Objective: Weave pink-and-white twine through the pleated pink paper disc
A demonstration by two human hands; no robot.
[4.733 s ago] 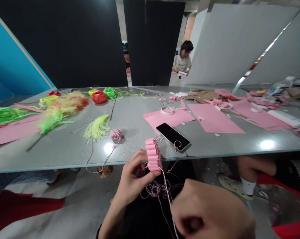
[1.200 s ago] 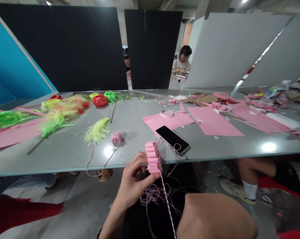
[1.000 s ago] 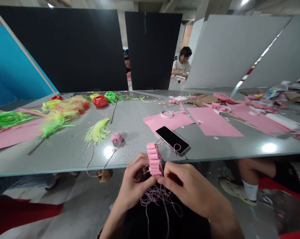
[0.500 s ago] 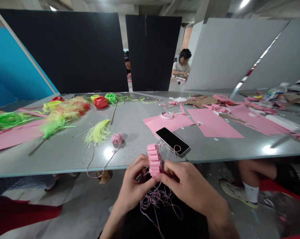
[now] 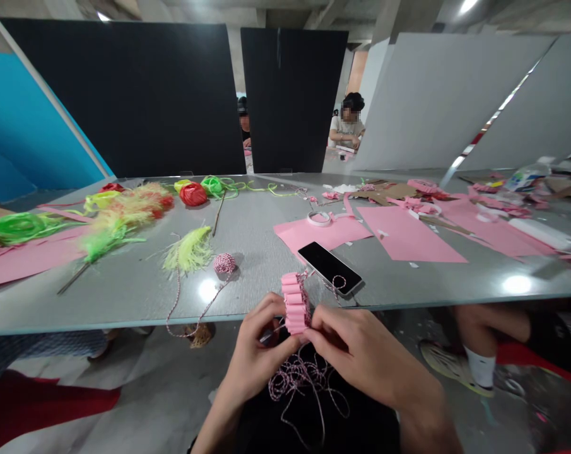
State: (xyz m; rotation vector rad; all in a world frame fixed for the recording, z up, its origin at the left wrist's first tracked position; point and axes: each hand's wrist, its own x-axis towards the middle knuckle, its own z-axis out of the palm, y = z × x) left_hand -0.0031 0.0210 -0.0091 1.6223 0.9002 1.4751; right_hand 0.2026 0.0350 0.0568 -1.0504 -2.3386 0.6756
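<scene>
- I hold the pleated pink paper strip [image 5: 295, 306] on the near side of the smartphone [image 5: 330, 268], slightly to its left.
- My left hand [image 5: 259, 347] pinches the strip between thumb and fingers, from the left.
- My right hand [image 5: 361, 350] pinches the strip's near end; I cannot tell whether twine is caught there too.
- Loose twine [image 5: 297, 378] lies tangled on my side of the smartphone, below the table [image 5: 261, 239] edge; one small loop crosses its screen.
- Left of the smartphone sits a twine ball [image 5: 224, 263].
- Just beyond the smartphone, a white ring [image 5: 318, 218] rests on a pink sheet [image 5: 349, 231].
</scene>
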